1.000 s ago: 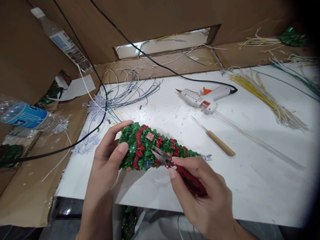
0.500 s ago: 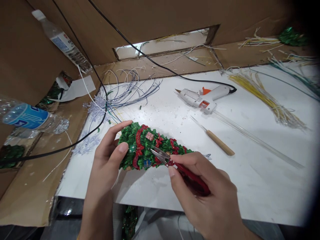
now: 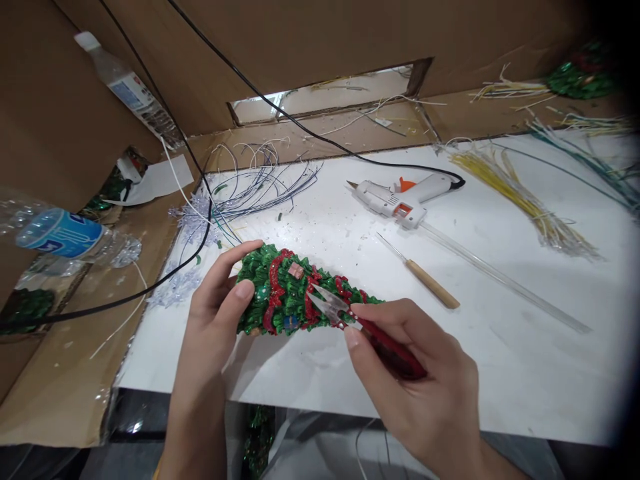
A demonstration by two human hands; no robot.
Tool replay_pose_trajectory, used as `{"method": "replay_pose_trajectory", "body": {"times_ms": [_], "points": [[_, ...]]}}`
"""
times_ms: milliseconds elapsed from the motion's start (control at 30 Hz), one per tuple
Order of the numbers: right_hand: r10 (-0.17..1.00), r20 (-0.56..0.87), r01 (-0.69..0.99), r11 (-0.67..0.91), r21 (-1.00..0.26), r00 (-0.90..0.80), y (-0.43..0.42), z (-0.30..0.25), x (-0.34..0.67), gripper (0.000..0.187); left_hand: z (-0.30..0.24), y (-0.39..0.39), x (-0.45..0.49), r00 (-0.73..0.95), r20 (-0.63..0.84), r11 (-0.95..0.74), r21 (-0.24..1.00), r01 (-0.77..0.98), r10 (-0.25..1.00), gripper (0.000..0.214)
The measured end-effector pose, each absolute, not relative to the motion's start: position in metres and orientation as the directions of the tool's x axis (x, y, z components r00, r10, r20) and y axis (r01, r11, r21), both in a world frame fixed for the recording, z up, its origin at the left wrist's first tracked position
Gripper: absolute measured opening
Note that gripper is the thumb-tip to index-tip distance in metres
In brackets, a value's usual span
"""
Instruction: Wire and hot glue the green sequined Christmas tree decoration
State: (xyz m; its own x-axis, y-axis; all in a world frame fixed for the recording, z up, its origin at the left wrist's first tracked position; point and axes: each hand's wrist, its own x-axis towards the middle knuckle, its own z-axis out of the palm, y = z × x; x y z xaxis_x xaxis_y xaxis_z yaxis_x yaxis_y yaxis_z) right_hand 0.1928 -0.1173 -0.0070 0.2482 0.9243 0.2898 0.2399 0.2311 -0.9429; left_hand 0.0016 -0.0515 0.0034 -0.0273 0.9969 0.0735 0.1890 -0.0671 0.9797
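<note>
A green Christmas tree figurine with red garlands and small gift shapes lies on its side, its tip toward the right. My left hand is closed around its wide base, thumb on the near face. In my right hand are red-handled thread snips, gripped between thumb and fingers. Their two pointed blades are spread apart over the middle of the tree, by a red garland. Whether the blade tips touch the surface I cannot tell. The tree's tip is partly hidden behind my right hand.
On the white board lie a glue gun with a long clear stick, a wooden-handled awl and yellow wire bundles. Blue wires are at the left. Plastic bottles and a black cable are at the left side.
The snips have moved slightly right and away from the tree's middle, and their blades are spread wider. My left hand still holds the tree. The whole view has shifted a little.
</note>
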Motion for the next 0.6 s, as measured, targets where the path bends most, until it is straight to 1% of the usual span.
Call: {"method": "replay_pose_trajectory", "body": {"times_ms": [100, 167, 333, 600], "points": [[0.932, 0.311, 0.241, 0.264, -0.934, 0.185, -0.117, -0.0092, 0.1914, 0.015, 0.0045, -0.0518, 0.0016, -0.024, 0.052, -0.047, 0.981, 0.187, 0.998, 0.039], [0.93, 0.326, 0.235, 0.283, -0.93, 0.171, -0.116, -0.0102, 0.1898, 0.016, 0.0059, -0.0523, 0.0021, -0.029, 0.029, -0.022, 0.982, 0.19, 0.999, 0.04], [0.931, 0.326, 0.25, 0.281, -0.927, 0.164, -0.1131, -0.0094, 0.1879, 0.013, 0.0059, -0.0529, 0.002, -0.037, 0.049, -0.041, 0.979, 0.198, 0.998, 0.04], [0.93, 0.325, 0.235, 0.282, -0.93, 0.17, -0.1122, -0.0109, 0.186, 0.014, 0.0014, -0.0535, 0.0003, -0.044, 0.076, -0.066, 0.979, 0.194, 0.996, 0.038]]}}
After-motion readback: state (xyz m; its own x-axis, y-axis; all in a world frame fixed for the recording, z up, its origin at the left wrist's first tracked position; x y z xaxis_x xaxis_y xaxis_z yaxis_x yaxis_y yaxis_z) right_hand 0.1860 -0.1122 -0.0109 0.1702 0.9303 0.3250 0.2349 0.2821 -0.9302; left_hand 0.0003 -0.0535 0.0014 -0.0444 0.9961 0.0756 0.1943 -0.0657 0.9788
